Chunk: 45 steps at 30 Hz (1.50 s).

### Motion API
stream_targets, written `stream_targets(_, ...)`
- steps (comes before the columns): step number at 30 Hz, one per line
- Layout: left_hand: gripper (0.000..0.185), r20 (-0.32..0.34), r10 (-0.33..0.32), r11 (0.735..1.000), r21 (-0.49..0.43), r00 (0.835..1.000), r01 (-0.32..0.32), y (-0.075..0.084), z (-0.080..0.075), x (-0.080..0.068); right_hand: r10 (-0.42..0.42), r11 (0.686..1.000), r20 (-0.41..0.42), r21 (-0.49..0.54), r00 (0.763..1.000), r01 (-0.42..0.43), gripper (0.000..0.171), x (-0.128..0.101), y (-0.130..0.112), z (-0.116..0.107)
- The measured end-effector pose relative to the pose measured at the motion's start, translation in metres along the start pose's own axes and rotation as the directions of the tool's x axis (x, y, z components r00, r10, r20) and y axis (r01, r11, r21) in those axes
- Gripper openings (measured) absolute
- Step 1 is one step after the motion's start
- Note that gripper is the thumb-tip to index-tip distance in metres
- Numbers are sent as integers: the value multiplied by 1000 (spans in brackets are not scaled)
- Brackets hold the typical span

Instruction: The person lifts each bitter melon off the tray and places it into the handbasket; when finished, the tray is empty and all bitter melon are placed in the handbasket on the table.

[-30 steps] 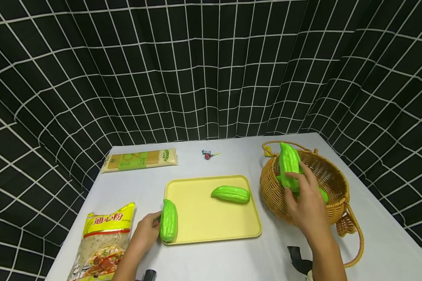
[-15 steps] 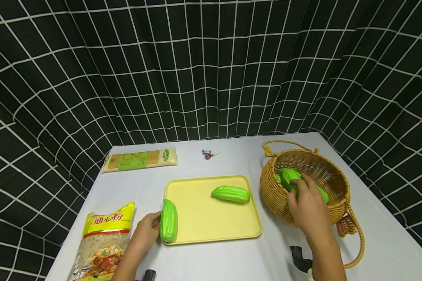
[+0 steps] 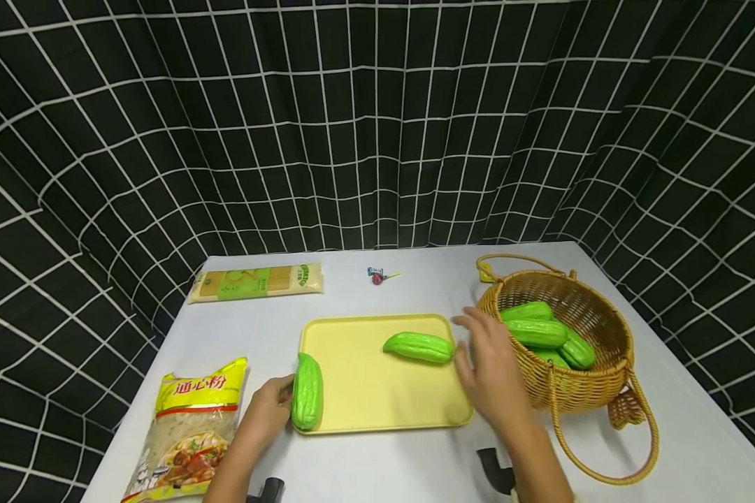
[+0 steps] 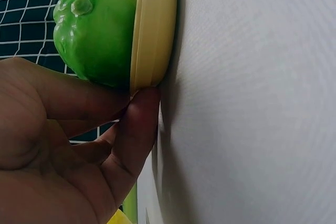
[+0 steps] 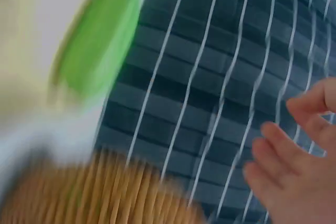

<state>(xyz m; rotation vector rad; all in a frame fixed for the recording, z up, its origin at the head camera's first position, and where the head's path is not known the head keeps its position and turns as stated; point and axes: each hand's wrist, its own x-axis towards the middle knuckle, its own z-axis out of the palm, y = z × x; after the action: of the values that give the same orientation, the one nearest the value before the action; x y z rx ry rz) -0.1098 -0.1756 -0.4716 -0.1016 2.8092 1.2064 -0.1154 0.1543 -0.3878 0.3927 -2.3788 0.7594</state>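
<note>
Bitter gourds are what both hands work with. Largest is the yellow tray (image 3: 377,412); next the wicker basket (image 3: 594,395), just right of the right hand (image 3: 487,367), now holds a pile of gourds (image 3: 541,334), among them the one that hand carried above the rim a second ago. It has let go and swung left out of the basket, fingers spread and empty, just beside the right end of the tray gourd (image 3: 418,346), not yet touching it. By my reading one transfer is done and the next pick is starting. The left hand (image 3: 267,409) has not moved: its fingers press the edge gourd (image 3: 306,391) on the tray's left rim, a fingertip (image 4: 142,121) under that rim.
</note>
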Motion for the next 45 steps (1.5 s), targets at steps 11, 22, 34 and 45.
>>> stream_targets(11,41,12,12,1000,23,1000,-13,6,-3,3,-148,988,681,67,718,140,49,-22,-89,88)
stream_targets(22,44,2,17,1000,18,1000,-17,9,-1,4,-175,980,735,63,655,190,50,-24,-103,118)
stream_targets(34,43,-6,21,1000,6,1000,-21,8,-1,2,-155,986,699,66,699,152,31,-20,-98,121)
stream_targets(45,43,7,-19,1000,8,1000,19,4,-1,-1,-128,988,649,147,750,42,33,-15,-91,100)
